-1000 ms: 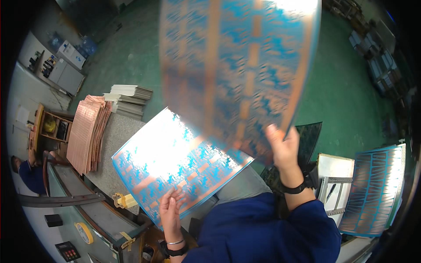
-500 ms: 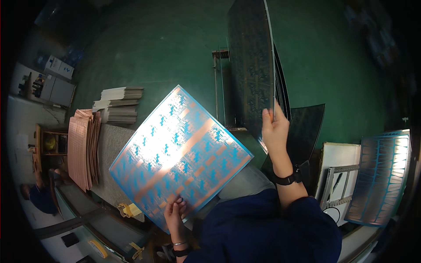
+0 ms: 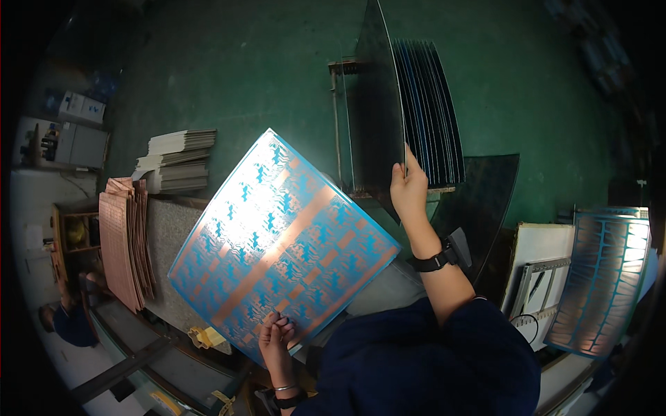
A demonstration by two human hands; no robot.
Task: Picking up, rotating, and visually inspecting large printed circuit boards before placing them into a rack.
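Observation:
My right hand (image 3: 411, 188) grips a large dark panel (image 3: 380, 104) near its lower edge, thumb on the face. The panel stands nearly edge-on in front of a rack (image 3: 335, 104). Several more dark panels (image 3: 430, 111) stand upright in the rack, to the right of the held one. A copper sheet with a blue circuit pattern (image 3: 284, 236) lies tilted before me, glaring with light at its upper left. My left hand (image 3: 276, 338) is closed over the sheet's lower part, fingers curled; what they hold, if anything, is hidden.
On the left stand copper-coloured sheets (image 3: 121, 246) and a pale stack of boards (image 3: 177, 159). A dark curved sheet (image 3: 479, 208) leans right of the rack. Farther right are a white board (image 3: 544, 249) and another blue-patterned copper panel (image 3: 600, 277). A person (image 3: 69, 322) is at the far left.
My right hand has moved left and slightly lower with the dark panel, turning it more edge-on and uncovering the row of panels behind. My left hand has stayed by the copper sheet.

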